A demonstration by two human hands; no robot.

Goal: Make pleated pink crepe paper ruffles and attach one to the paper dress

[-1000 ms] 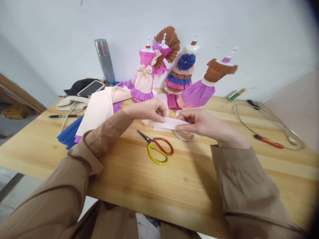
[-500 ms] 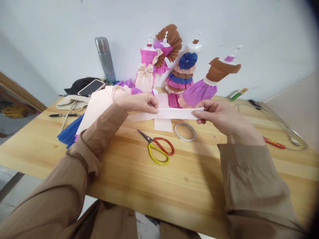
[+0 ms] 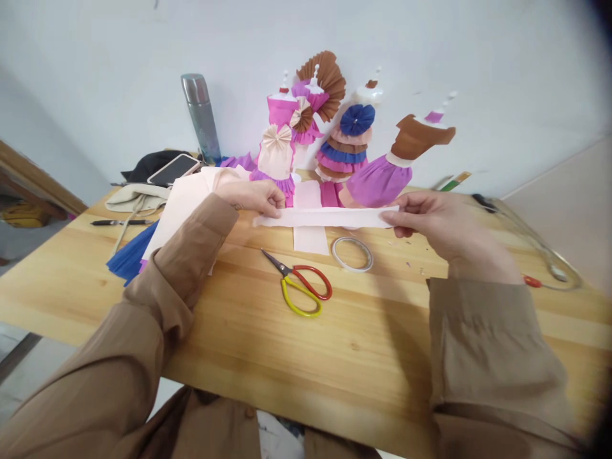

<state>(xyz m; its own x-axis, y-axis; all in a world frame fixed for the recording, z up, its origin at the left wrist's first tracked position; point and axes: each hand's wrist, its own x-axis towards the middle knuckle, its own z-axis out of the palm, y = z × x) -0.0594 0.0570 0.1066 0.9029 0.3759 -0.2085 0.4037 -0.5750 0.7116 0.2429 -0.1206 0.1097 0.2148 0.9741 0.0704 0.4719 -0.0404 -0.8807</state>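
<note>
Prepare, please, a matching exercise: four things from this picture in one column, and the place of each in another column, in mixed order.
Things
1. long pale pink strip
2. metal scissors with red and yellow handles
3. round whitish ring
4. tall grey cylindrical flask

Places
A. standing toward the far side of the wooden table
B. nearest of the four to the table's front edge
C. held between left hand and right hand
D. lying just right of the scissors

Right pairs: 1-C, 2-B, 3-D, 4-A

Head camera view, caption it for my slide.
Left hand and right hand hold a pale strip between them, scissors lying nearer on the wooden table.
</note>
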